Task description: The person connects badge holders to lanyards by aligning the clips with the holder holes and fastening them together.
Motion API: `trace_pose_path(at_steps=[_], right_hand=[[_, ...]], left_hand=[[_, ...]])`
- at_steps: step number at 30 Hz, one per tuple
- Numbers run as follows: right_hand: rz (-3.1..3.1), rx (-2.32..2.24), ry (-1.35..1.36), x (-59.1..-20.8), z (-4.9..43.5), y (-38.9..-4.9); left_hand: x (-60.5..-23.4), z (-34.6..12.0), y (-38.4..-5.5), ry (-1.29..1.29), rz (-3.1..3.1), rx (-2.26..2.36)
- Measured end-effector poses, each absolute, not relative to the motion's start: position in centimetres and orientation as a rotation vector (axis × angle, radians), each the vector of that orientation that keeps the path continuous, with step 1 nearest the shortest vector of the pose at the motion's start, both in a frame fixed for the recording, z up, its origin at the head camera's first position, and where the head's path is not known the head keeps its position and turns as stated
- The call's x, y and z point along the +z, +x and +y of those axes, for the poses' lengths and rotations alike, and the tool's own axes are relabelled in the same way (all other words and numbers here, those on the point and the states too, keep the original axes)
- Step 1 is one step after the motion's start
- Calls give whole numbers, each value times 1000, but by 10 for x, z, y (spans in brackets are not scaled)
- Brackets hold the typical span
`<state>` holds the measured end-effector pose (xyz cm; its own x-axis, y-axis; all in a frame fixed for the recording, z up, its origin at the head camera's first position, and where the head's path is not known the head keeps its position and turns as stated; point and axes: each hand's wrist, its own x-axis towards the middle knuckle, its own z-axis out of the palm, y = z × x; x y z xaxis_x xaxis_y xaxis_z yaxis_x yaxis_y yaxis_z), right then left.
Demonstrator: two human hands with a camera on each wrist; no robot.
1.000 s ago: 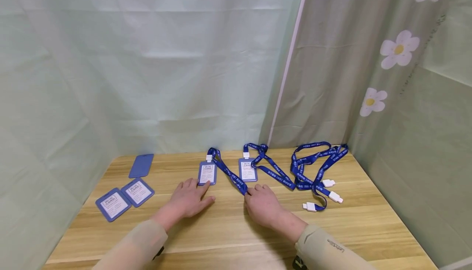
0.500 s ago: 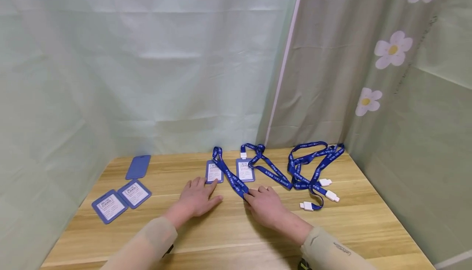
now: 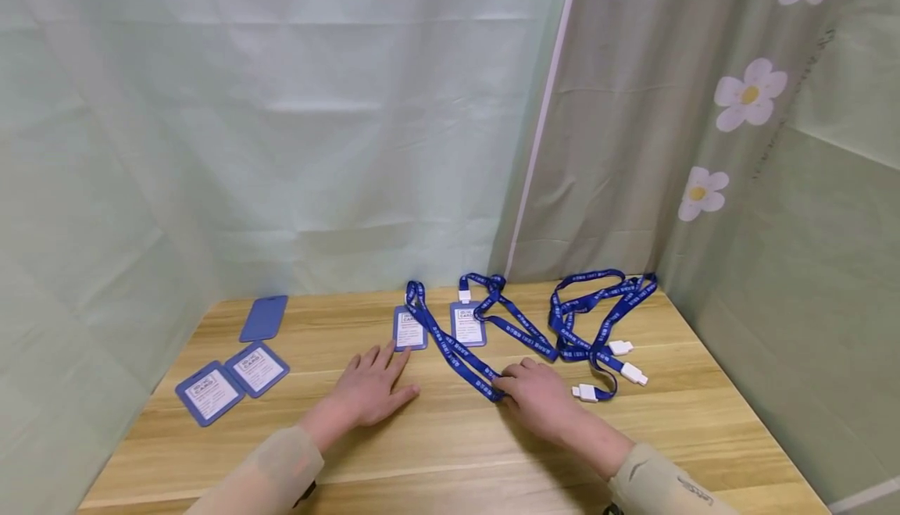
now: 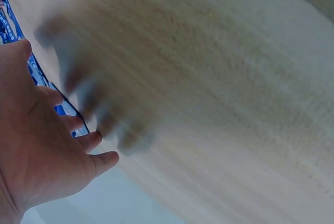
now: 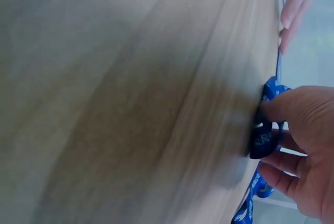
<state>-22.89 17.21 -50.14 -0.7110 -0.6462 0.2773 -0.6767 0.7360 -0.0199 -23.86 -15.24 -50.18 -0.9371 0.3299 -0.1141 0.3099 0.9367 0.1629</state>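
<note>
In the head view, a blue ID card holder (image 3: 410,331) lies flat with a white card in it. My left hand (image 3: 369,390) spreads its fingers over the table, fingertips right at the holder's lower edge. A blue printed lanyard (image 3: 450,347) crosses the holder's upper right corner and runs down to the right, covering its top clip. At the lanyard's near end, my right hand (image 3: 544,402) pinches the loop between thumb and fingers. The right wrist view shows the lanyard's folded end (image 5: 263,143) between that thumb and the fingers.
A second card holder (image 3: 469,326) with its own lanyard (image 3: 523,327) lies just right of the first. Several loose lanyards (image 3: 608,304) with white clips (image 3: 633,374) are heaped farther right. Loose holders (image 3: 211,394) lie at the left. A curtain (image 3: 351,148) hangs behind the table.
The first card holder has shifted slightly right, and its clip has gone under the lanyard. My right hand has drawn the lanyard's end toward the near right. The left hand stays at the holder.
</note>
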Motion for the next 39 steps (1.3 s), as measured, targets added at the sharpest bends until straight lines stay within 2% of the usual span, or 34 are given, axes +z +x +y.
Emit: trace_pose_path(at_steps=[9,19,39], right_hand=[[-2614,277,994,-498,175,-253],[-2658,324,867,-495,174,-289],[-2849,142,762,-499,205,-268]], left_hand=[[-505,-155,-241,499,2965,206],[-489,-151,-237,496,2921,187],[-490,-151,-234,522,2981,192]])
